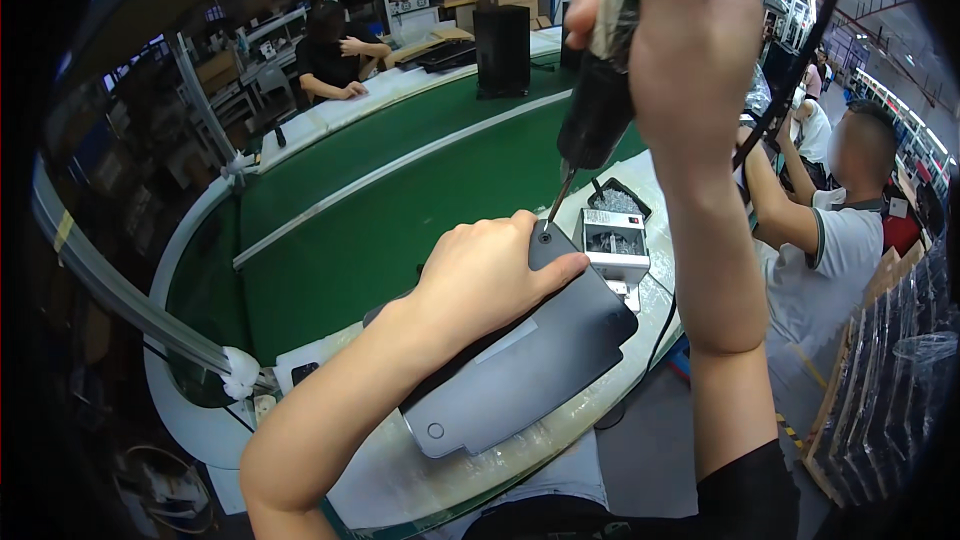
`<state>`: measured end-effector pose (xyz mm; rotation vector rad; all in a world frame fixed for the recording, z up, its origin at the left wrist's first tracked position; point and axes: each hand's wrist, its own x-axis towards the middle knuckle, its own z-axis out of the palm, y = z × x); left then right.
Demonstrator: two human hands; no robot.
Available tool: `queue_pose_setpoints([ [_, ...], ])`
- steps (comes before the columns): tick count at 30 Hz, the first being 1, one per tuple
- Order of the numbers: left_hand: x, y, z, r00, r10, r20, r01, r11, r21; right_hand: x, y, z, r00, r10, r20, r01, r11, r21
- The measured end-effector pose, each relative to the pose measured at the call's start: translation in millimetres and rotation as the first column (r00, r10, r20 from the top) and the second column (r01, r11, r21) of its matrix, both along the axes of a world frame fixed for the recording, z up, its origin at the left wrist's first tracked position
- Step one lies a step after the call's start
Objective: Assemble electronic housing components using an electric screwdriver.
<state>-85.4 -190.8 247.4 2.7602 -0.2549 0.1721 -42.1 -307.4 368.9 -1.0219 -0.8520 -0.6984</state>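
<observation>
My right hand (695, 70) is wrapped round a black electric screwdriver (597, 120), raised high at the right. Its thin bit slants down to a screw hole at the far corner of a dark grey casing (530, 370). The casing is flat and long, with notched edges and a small round mark at its near end. It lies slantwise on the light worktop. My left hand (485, 270) grips the far end of the casing, with the thumb on its face beside the bit and the other fingers over its left edge.
A white-and-silver screw dispenser (615, 240) stands right of the casing, near a black tray of small screws (618, 200). Beyond runs a green conveyor belt (340, 240). A tall black case (502, 50) stands across it. Co-workers sit opposite (335, 60) and at the right (840, 200). A cable (790, 90) hangs at the right.
</observation>
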Motion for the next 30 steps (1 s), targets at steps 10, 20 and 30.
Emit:
queue_pose_setpoints([
  [10, 1.5, -2.0, 2.7, 0.999, 0.001, -0.039, -0.002, 1.0, -0.007, 24.1, 14.6, -29.1, 0.992, 0.123, 0.034, -0.121, 0.99, -0.072],
  [20, -0.5, -2.2, 2.1, 0.999, -0.032, -0.033, 0.032, 0.999, -0.01, 33.8, 14.9, -37.1, 0.991, 0.136, -0.01, -0.136, 0.982, -0.133],
  [30, -4.4, 4.1, 7.7, 0.999, -0.03, -0.036, 0.031, 0.999, 0.032, 34.3, 18.1, -28.1, 0.992, 0.11, 0.068, -0.101, 0.987, -0.129],
])
